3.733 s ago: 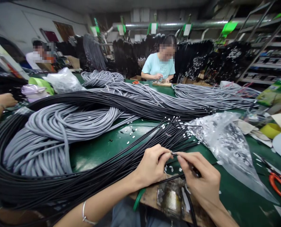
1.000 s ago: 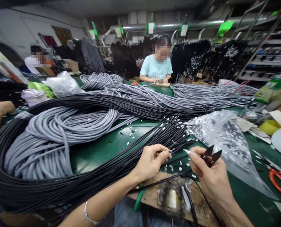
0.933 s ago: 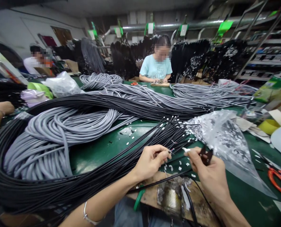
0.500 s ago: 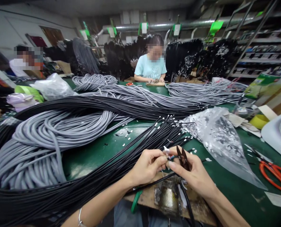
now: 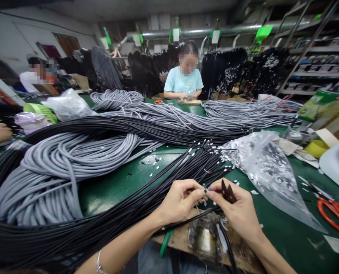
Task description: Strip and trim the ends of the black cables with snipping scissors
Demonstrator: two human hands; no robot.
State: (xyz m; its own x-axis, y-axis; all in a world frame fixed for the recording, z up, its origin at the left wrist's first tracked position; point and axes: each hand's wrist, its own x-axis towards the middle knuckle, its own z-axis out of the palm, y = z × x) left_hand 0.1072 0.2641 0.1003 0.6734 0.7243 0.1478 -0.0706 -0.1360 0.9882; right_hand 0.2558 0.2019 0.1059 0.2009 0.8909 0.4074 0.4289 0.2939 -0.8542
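A cable end (image 5: 206, 191) is pinched by the left hand (image 5: 182, 199) and the right hand (image 5: 239, 209), near a wooden board (image 5: 177, 240); dark-bladed snips (image 5: 230, 193) are also held in the right hand. Beside them, black cables (image 5: 129, 209) are spread across the green worktop (image 5: 109, 190).

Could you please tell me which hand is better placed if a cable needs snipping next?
Probably the right hand: the dark snips sit in its grip, blades pointing up, whereas the left hand shows no tool.
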